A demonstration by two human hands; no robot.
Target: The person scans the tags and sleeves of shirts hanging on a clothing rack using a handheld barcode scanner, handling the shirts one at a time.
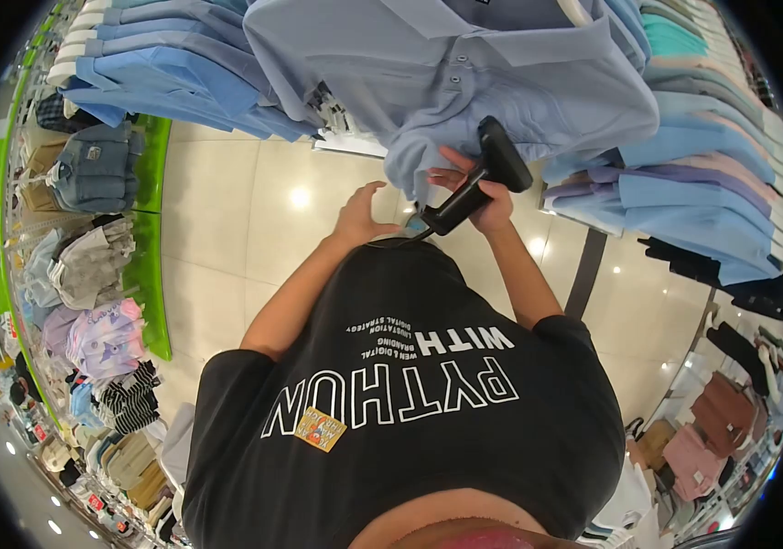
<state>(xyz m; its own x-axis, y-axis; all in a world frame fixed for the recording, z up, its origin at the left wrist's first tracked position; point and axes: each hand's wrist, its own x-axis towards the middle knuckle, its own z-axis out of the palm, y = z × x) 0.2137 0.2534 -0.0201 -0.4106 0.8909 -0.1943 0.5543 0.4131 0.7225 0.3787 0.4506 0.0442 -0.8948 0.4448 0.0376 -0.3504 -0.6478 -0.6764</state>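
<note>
While a green rack [148, 284] holds clothes [97, 169], right hand [494, 210] gripping a black scanner [490, 166], left hand [361, 217] spread wide near its handle [453, 207].

Directly before the person, a shirt [561, 105] is hung, flanked by a left row of shirts [172, 78] and a right row of shirts [698, 210]. A scanner [458, 203] is gripped in the right hand [496, 214], in front of the shirt's lower part. To the scanner's left, the left hand [355, 220] is held over the floor [213, 206]. Farther left, a rack [147, 274] is lined with garments [89, 256]; more clothes [695, 462] are displayed at far right.
</note>
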